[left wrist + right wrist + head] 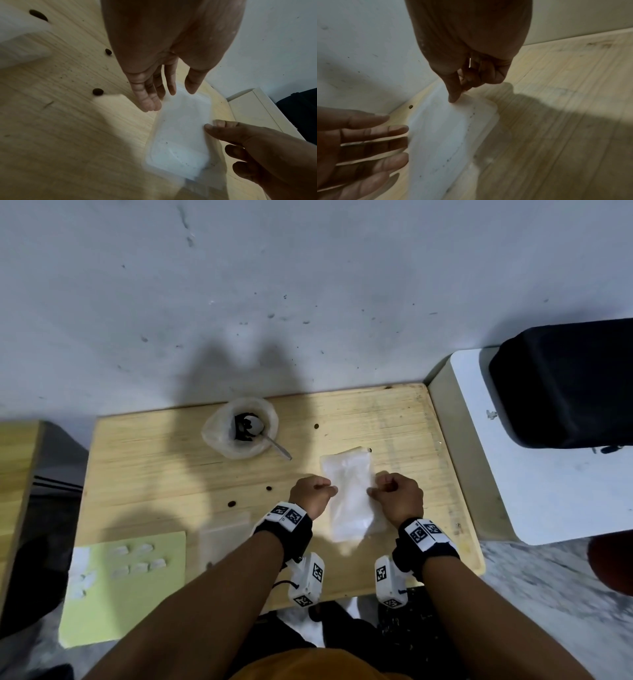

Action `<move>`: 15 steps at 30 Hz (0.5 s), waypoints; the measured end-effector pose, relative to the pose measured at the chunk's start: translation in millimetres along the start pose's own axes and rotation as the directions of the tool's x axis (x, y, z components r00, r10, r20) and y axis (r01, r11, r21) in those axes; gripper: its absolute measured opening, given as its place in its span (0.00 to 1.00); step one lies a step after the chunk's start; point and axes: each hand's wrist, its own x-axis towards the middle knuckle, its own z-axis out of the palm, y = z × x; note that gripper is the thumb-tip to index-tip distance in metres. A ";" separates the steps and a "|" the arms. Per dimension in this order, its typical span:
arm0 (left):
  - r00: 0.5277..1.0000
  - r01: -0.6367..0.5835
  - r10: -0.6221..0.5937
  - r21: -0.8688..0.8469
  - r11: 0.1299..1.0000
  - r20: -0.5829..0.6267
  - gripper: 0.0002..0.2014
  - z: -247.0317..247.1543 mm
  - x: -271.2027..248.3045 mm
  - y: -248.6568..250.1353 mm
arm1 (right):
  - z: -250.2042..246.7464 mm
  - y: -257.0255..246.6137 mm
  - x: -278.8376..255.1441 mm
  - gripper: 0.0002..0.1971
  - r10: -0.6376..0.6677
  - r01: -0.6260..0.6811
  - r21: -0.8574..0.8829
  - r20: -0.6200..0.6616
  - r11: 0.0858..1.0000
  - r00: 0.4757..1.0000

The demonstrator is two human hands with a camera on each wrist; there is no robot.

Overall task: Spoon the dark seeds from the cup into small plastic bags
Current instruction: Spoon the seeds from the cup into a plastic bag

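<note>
Wooden table [144,474]: sitting against a grey wall, carrying all items below.

Plastic bag [349,494]: small, translucent white, lying flat near the table's centre, at about 3 o'clock from centre, its long axis running 12 to 6 o'clock.

Left hand [310,494]: resting at the bag's 9 o'clock edge. In the wrist views its fingers [147,94] are lying straight and slightly spread, tips touching the bag's edge, gripping nothing.

Right hand [397,498]: sitting at the bag's 3 o'clock edge, fingers curled. Thumb and forefinger [453,93] are pinching the bag's edge; the remaining fingers are folding into the palm.

Cup [239,428]: standing at 11 o'clock from the bag, well apart, lined with clear plastic, holding dark seeds [241,426].

Spoon [270,441]: metal, bowl resting in the cup, handle pointing toward 4 o'clock over the rim.

Loose seeds [232,503]: several lying scattered on the table at 9 o'clock from the left hand.

Green sheet [123,587]: lying at the table's 7 o'clock corner, bearing small white pieces.
</note>
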 end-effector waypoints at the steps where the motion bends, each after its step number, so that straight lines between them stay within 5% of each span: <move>1: 1.000 -0.002 0.002 0.005 1.000 0.010 0.14 -0.2 0.9 -0.3 | -0.7 0.6 -0.2 0.08 -0.003 0.003 0.027 -0.010 1.000 1.000; 9: 0.997 -0.052 0.049 0.051 0.997 0.058 0.08 -1.8 -1.3 0.7 | -7.6 3.6 -3.7 0.09 -0.073 0.081 0.110 -0.079 0.991 0.994; 15: 0.987 -0.156 0.156 -0.005 0.988 0.049 0.11 -8.7 -14.9 3.5 | -30.0 -5.8 -15.5 0.08 -0.079 0.006 0.414 0.158 0.910 0.984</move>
